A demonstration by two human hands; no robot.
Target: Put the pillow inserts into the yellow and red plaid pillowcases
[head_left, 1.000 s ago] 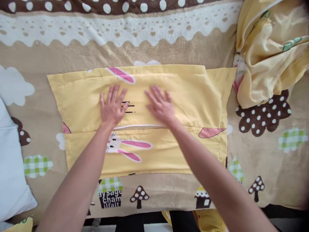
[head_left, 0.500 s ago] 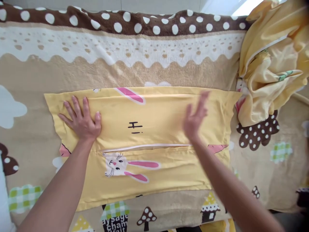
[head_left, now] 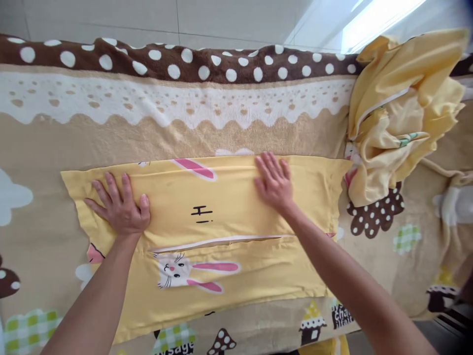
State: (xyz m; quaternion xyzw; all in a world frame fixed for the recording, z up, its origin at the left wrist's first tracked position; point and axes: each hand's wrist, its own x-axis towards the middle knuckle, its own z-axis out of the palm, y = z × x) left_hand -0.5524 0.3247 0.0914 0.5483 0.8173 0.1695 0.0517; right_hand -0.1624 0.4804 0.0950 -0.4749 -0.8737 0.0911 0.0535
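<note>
A yellow cloth cover (head_left: 229, 197) with printed rabbits and the word "Hi" lies spread flat, looking like a pillowcase or cushion cover. Across its middle runs a long slit edged in white (head_left: 221, 241), slightly gaping. My left hand (head_left: 121, 209) presses flat on the cover's left part, fingers spread. Over the upper right half, my right hand (head_left: 275, 182) lies palm down with fingers stretched toward the top edge. Neither hand grips anything. My right forearm hides some of the cover's lower right side.
Beneath the cover lies a beige fleece blanket (head_left: 44, 148) with a brown polka-dot border (head_left: 229, 64). A crumpled heap of yellow satiny fabric (head_left: 391, 123) sits at the upper right. Grey tiled floor (head_left: 148, 19) shows beyond the far edge.
My right hand has come down onto the cover and moved left, its fingers now flat. My left hand stays in place on the cloth. The camera view has tilted slightly upward.
</note>
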